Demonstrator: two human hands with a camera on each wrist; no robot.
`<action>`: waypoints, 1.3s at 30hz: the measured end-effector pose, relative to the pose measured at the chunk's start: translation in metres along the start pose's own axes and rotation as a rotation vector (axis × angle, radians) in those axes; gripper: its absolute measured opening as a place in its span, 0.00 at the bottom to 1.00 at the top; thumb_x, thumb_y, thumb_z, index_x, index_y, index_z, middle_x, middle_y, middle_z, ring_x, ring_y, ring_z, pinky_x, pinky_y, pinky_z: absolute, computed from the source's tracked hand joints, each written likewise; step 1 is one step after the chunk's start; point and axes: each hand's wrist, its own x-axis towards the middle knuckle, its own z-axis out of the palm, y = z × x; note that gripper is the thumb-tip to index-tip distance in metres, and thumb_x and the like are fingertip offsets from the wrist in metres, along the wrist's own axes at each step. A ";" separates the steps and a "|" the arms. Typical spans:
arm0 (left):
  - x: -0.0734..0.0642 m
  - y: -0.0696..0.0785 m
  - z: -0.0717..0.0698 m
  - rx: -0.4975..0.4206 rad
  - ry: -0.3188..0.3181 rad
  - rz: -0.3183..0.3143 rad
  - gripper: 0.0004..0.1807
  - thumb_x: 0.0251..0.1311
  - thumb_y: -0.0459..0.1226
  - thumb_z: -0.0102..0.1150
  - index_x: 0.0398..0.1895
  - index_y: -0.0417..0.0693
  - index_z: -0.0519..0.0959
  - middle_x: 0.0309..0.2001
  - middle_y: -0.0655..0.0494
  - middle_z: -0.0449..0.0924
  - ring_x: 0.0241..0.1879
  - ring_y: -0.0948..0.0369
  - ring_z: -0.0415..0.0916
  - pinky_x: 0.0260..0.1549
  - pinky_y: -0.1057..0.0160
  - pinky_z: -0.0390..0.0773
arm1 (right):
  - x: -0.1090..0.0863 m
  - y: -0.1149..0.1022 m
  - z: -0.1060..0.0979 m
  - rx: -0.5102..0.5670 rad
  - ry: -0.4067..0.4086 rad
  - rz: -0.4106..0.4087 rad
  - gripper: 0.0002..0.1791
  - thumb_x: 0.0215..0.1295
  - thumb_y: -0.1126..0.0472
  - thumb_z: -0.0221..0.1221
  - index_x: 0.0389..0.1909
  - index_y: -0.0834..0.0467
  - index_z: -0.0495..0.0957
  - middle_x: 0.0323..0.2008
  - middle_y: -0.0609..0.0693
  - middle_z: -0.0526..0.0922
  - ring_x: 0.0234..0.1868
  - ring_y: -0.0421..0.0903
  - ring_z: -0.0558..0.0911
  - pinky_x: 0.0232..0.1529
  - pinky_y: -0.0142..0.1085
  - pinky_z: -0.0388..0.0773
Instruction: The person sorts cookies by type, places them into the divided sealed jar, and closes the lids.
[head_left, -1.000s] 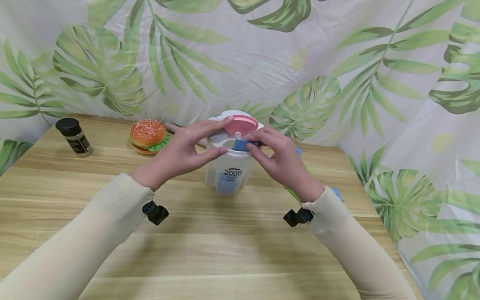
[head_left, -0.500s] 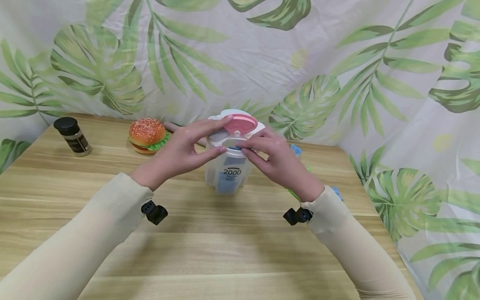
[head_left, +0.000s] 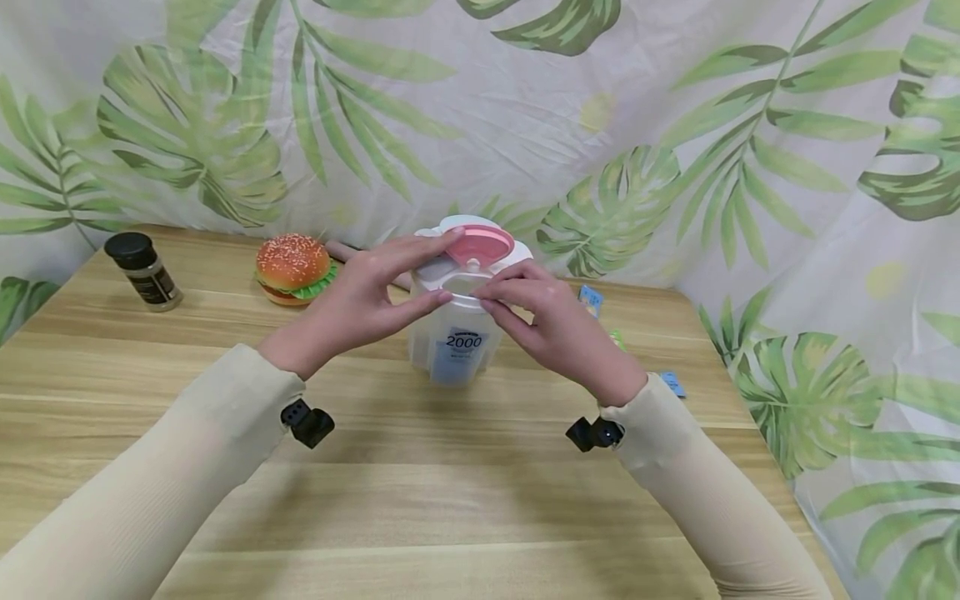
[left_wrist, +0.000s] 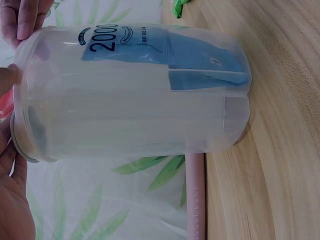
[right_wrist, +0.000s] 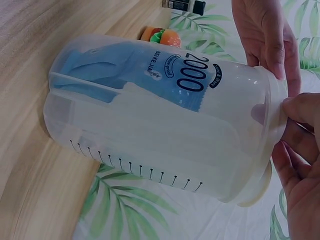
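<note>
A translucent storage container [head_left: 459, 333] marked 2000 stands upright with its pink-lined flap [head_left: 483, 246] raised. My left hand [head_left: 367, 292] holds its top from the left, thumb at the front rim and index finger on the flap. At the opening's right side, my right hand [head_left: 558, 325] touches the rim with loosely bent fingers. A fingertip shows through the wall near the rim in the right wrist view. Blue packets [left_wrist: 205, 57] lie inside, apart from that fingertip. Nothing shows held in the right hand.
A toy hamburger [head_left: 294, 268] and a black-capped spice jar [head_left: 142, 271] stand at the left. Behind the container lies a pink rod-like item [left_wrist: 196, 195]. Blue packets [head_left: 591, 300] [head_left: 672, 384] and a green item [head_left: 617, 338] lie on the right of the wooden table [head_left: 420, 500].
A blue packet pinched in my right hand at the opening has gone down into the container, and the fingers have let it go. My left hand keeps its hold on the top.
</note>
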 end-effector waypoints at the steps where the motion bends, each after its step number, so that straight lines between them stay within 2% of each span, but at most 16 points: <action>1: 0.000 0.000 0.000 0.002 0.000 0.002 0.37 0.64 0.35 0.73 0.77 0.51 0.71 0.68 0.50 0.81 0.67 0.53 0.78 0.65 0.47 0.74 | 0.000 0.000 0.000 -0.001 0.000 0.000 0.11 0.72 0.66 0.65 0.51 0.61 0.88 0.46 0.53 0.89 0.53 0.48 0.81 0.51 0.39 0.83; 7: 0.000 0.000 0.000 -0.005 -0.002 0.000 0.38 0.64 0.35 0.73 0.77 0.52 0.71 0.68 0.50 0.81 0.68 0.52 0.77 0.68 0.44 0.70 | 0.000 0.002 0.000 0.005 0.003 -0.014 0.11 0.72 0.67 0.65 0.52 0.61 0.88 0.46 0.52 0.90 0.53 0.47 0.81 0.51 0.38 0.83; 8: -0.001 -0.001 0.000 -0.006 -0.001 -0.002 0.38 0.64 0.35 0.73 0.77 0.52 0.71 0.69 0.50 0.81 0.69 0.51 0.77 0.70 0.42 0.67 | 0.000 0.002 0.000 0.013 0.005 -0.023 0.12 0.72 0.66 0.65 0.53 0.61 0.88 0.46 0.52 0.90 0.53 0.47 0.81 0.50 0.38 0.83; 11: -0.002 -0.001 -0.001 -0.008 0.003 -0.004 0.38 0.63 0.34 0.73 0.77 0.52 0.71 0.69 0.50 0.80 0.69 0.51 0.77 0.70 0.42 0.68 | 0.002 0.006 -0.001 0.089 0.030 -0.061 0.12 0.72 0.68 0.64 0.52 0.62 0.87 0.46 0.52 0.91 0.52 0.47 0.83 0.53 0.37 0.82; 14: -0.002 -0.002 -0.001 -0.013 0.004 0.002 0.38 0.63 0.34 0.73 0.77 0.51 0.71 0.68 0.50 0.81 0.68 0.51 0.77 0.70 0.43 0.69 | 0.000 0.013 -0.005 0.216 0.097 -0.066 0.10 0.71 0.73 0.62 0.49 0.66 0.87 0.45 0.57 0.91 0.50 0.45 0.86 0.55 0.34 0.83; 16: -0.001 -0.002 0.000 -0.018 0.000 0.007 0.38 0.63 0.35 0.73 0.77 0.51 0.71 0.67 0.51 0.82 0.68 0.53 0.77 0.68 0.46 0.73 | -0.004 0.021 -0.009 0.302 0.174 -0.024 0.08 0.70 0.76 0.61 0.46 0.69 0.86 0.44 0.59 0.90 0.47 0.41 0.87 0.53 0.31 0.84; 19: 0.001 -0.002 0.001 -0.021 -0.001 0.006 0.38 0.63 0.35 0.73 0.76 0.51 0.71 0.67 0.51 0.82 0.69 0.53 0.77 0.69 0.47 0.72 | -0.012 0.039 -0.011 0.402 0.323 0.087 0.07 0.71 0.77 0.57 0.42 0.75 0.83 0.40 0.53 0.90 0.42 0.37 0.87 0.47 0.29 0.85; 22: 0.000 -0.001 0.001 -0.023 0.002 0.001 0.38 0.63 0.35 0.73 0.76 0.51 0.71 0.66 0.51 0.83 0.68 0.52 0.77 0.69 0.47 0.72 | -0.020 0.064 -0.010 0.433 0.456 0.235 0.10 0.75 0.73 0.55 0.41 0.77 0.82 0.36 0.40 0.88 0.38 0.35 0.86 0.41 0.28 0.85; 24: -0.001 -0.001 0.001 -0.022 0.005 -0.006 0.38 0.63 0.34 0.73 0.76 0.51 0.72 0.66 0.51 0.83 0.68 0.52 0.77 0.69 0.46 0.71 | -0.026 0.084 -0.008 0.415 0.494 0.335 0.13 0.78 0.69 0.54 0.41 0.76 0.82 0.34 0.38 0.87 0.35 0.34 0.85 0.39 0.28 0.85; 27: -0.002 -0.001 0.001 -0.022 0.004 -0.012 0.38 0.63 0.35 0.73 0.76 0.51 0.72 0.66 0.51 0.83 0.68 0.52 0.77 0.69 0.46 0.71 | -0.041 0.117 -0.005 0.315 0.443 0.509 0.16 0.80 0.62 0.55 0.43 0.72 0.84 0.33 0.49 0.87 0.32 0.32 0.83 0.37 0.25 0.82; 31: -0.001 -0.001 0.002 -0.020 0.005 -0.007 0.38 0.63 0.35 0.74 0.76 0.50 0.72 0.66 0.51 0.83 0.68 0.52 0.77 0.69 0.46 0.72 | -0.066 0.156 -0.002 0.131 0.234 0.707 0.18 0.81 0.57 0.53 0.50 0.68 0.84 0.40 0.63 0.86 0.32 0.32 0.78 0.35 0.24 0.76; 33: -0.001 -0.001 0.002 -0.017 0.003 -0.006 0.37 0.63 0.35 0.74 0.76 0.50 0.72 0.66 0.51 0.83 0.68 0.53 0.77 0.69 0.46 0.72 | -0.076 0.171 -0.002 0.059 0.137 0.755 0.18 0.81 0.58 0.53 0.52 0.69 0.82 0.43 0.66 0.85 0.33 0.36 0.77 0.36 0.27 0.74; 36: 0.000 0.000 0.001 -0.021 -0.003 -0.012 0.38 0.63 0.36 0.74 0.76 0.51 0.72 0.67 0.51 0.82 0.68 0.53 0.77 0.69 0.47 0.73 | -0.085 0.186 -0.002 0.011 0.038 0.790 0.18 0.81 0.60 0.52 0.55 0.71 0.80 0.43 0.66 0.84 0.36 0.45 0.77 0.39 0.34 0.74; 39: 0.000 0.001 0.000 -0.026 -0.001 -0.012 0.38 0.63 0.36 0.74 0.76 0.50 0.71 0.67 0.51 0.82 0.69 0.53 0.76 0.70 0.48 0.73 | -0.087 0.195 -0.002 0.003 -0.035 0.817 0.19 0.81 0.62 0.50 0.59 0.72 0.78 0.49 0.68 0.82 0.45 0.56 0.81 0.48 0.45 0.79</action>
